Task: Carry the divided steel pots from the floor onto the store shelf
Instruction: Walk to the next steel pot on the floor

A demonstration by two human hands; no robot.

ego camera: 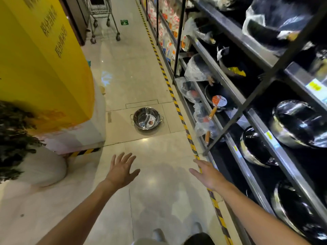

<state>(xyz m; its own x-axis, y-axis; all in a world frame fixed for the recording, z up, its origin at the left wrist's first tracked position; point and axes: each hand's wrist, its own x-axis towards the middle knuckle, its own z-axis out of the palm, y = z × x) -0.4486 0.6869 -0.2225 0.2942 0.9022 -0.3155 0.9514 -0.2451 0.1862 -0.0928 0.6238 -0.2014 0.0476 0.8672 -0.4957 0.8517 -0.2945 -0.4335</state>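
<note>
Both bare forearms reach forward from the bottom edge, over a glossy beige tiled floor (155,82). Neither hand holds anything: the left hand (121,169) is palm down with its fingers fanned wide, and the right hand (206,172) is flat with fingers extended and only slightly parted, thumb side up, just beside the yellow-and-black hazard tape (174,101) that runs along the aisle.

Well ahead of both hands, one divided steel pot (146,118) sits upright on the tiles, left of the tape, its curved partition and two small side handles visible and a round red-and-white sticker inside.

To the right, the dark metal store shelf (247,103) rises in tiers, carrying black woks and pans, several wrapped in clear plastic, some with wooden handles sticking out. On the left stands a yellow display stand (44,68) with printed characters, and a wire shopping cart (101,16) is parked far down the aisle.
</note>
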